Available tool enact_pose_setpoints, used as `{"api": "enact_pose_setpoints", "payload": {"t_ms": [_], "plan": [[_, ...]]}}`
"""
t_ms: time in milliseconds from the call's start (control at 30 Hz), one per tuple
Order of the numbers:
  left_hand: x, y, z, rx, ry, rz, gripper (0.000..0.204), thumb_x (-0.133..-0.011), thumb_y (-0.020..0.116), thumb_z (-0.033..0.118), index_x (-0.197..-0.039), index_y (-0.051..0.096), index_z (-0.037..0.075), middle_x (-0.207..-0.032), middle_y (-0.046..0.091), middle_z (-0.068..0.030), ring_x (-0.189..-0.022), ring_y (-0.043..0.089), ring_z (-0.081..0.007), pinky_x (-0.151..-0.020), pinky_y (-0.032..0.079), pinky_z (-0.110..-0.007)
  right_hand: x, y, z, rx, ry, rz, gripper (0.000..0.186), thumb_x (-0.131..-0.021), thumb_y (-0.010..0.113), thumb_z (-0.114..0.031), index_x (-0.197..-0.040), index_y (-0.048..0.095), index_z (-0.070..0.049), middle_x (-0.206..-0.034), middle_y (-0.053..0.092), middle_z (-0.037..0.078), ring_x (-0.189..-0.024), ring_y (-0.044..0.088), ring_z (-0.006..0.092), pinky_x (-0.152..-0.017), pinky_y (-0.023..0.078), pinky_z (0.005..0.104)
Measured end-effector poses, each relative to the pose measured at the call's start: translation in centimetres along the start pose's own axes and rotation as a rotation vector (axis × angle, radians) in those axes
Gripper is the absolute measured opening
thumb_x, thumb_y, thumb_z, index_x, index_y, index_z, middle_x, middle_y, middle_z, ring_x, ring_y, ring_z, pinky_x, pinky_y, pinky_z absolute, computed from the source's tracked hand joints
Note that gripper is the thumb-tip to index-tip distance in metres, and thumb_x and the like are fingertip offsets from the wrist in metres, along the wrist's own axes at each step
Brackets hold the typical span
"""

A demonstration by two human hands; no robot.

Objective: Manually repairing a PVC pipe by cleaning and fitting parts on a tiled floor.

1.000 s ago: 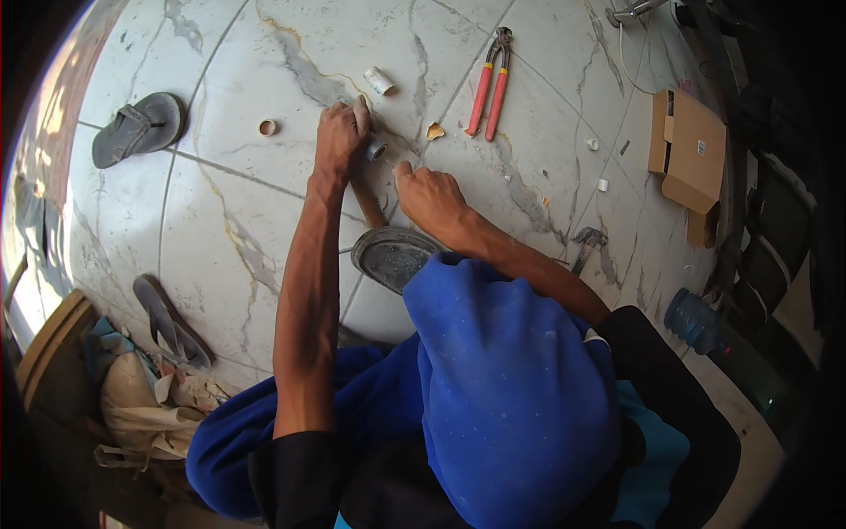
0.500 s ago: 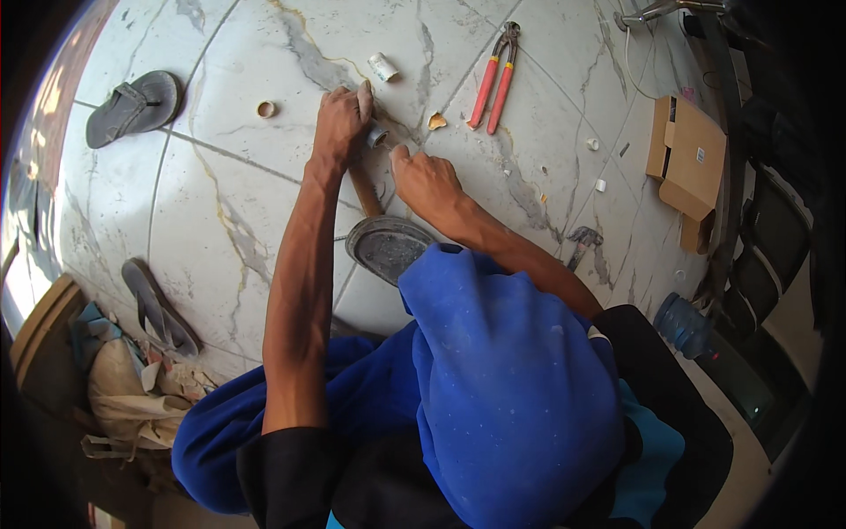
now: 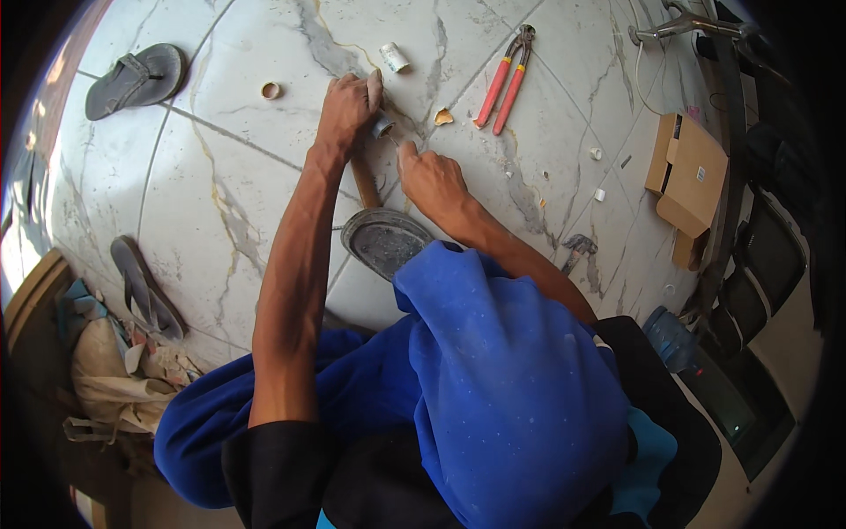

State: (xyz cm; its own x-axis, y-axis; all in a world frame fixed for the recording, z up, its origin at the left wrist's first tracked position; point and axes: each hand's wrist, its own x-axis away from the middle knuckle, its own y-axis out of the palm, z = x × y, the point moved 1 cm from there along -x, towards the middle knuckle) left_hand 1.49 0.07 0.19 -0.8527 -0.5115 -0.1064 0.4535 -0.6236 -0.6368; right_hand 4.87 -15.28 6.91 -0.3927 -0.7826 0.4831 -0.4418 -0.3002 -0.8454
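My left hand [image 3: 349,110] is closed round a short grey cylinder [image 3: 382,127], its open end toward the right hand. My right hand [image 3: 430,176] is closed just below and right of it, gripping something thin and pale, too small to make out, pointed at that end. Beneath my left hand a wooden bar [image 3: 365,183] runs down to a dark, scuffed oval object [image 3: 381,239] beside my blue-clad leg. A white cylinder [image 3: 394,57], a small ring [image 3: 271,91] and a broken orange-tan piece [image 3: 443,117] lie on the marble tiles around my hands.
Red-handled pincers [image 3: 503,86] lie at upper right, a hammer [image 3: 577,249] at right. A cardboard box [image 3: 693,176], black chair [image 3: 762,269] and water bottle [image 3: 670,339] line the right edge. Two sandals [image 3: 136,81] and a pile of sacks [image 3: 104,370] are at left.
The view has shifted a little, with the tools and sandals sliding in the picture. Both hands keep nearly the same grip and position around the grey cylinder.
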Motion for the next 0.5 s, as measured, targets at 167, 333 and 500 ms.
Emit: {"api": "enact_pose_setpoints", "payload": {"t_ms": [167,333,500], "plan": [[0.6,0.9,0.4,-0.042,-0.034,0.004,0.043,-0.092,0.033,0.025,-0.063,0.054,0.001,-0.064,0.057,-0.0142,-0.07,0.049,-0.0293,-0.072,0.038,-0.037,3.0,0.3,0.2,-0.011,0.081,-0.043,0.011,-0.08,0.045,-0.008,-0.085,0.046,0.002,-0.065,0.059,0.023,-0.063,0.062,0.0353,-0.057,0.05,0.0411],[0.5,-0.4,-0.9,-0.133,0.048,-0.03,0.036,-0.091,0.033,0.02,-0.07,0.054,0.0,-0.064,0.056,-0.014,-0.07,0.049,-0.0293,-0.071,0.038,-0.038,0.4,0.5,0.1,-0.03,-0.047,0.06,0.016,-0.083,0.046,-0.013,-0.084,0.045,0.002,-0.063,0.059,0.023,-0.061,0.062,0.0352,-0.056,0.05,0.0412],[0.0,0.5,-1.3,-0.186,0.105,-0.045,0.022,-0.088,0.035,0.014,-0.088,0.052,-0.001,-0.066,0.057,-0.0127,-0.07,0.05,-0.0291,-0.068,0.039,-0.039,0.9,0.3,0.5,0.015,0.009,0.018,0.011,-0.084,0.043,-0.011,-0.081,0.045,0.0,-0.064,0.059,0.022,-0.061,0.062,0.0352,-0.053,0.05,0.0409]]}}
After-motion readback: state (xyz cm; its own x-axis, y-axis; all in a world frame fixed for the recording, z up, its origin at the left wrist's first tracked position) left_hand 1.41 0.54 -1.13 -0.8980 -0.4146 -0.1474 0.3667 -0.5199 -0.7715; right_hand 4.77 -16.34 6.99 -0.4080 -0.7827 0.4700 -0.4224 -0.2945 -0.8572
